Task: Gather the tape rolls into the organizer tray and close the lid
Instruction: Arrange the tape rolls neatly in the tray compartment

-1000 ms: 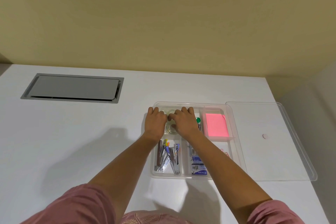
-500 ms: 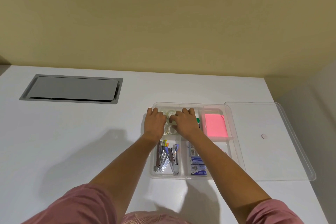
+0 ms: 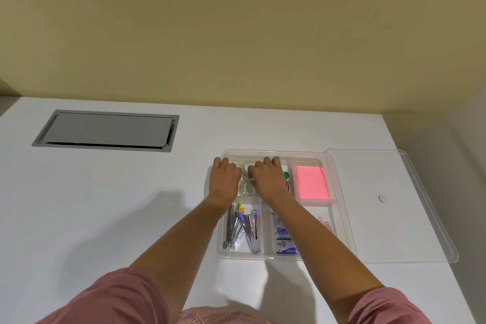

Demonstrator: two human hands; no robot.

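Two pink sleeves [image 3: 113,297] sit nearest the camera, with both forearms reaching forward over the white table [image 3: 92,218]. Nearest in the clear organizer tray [image 3: 344,218], the front-left compartment holds metal staplers [image 3: 243,231]; the one beside it holds staple boxes [image 3: 285,243]; paper clips [image 3: 326,225] lie front-right. Farther in, the left hand [image 3: 224,181] and right hand [image 3: 268,180] rest palm-down over the rear-left compartment, fingers curled onto the tape rolls [image 3: 246,177] lying inside; whether either hand grips a roll cannot be determined. A pink sticky-note pad [image 3: 311,183] fills the rear-right compartment. The clear lid [image 3: 394,192] lies flat just right of the tray. A gray hatch [image 3: 107,130] sits far left.
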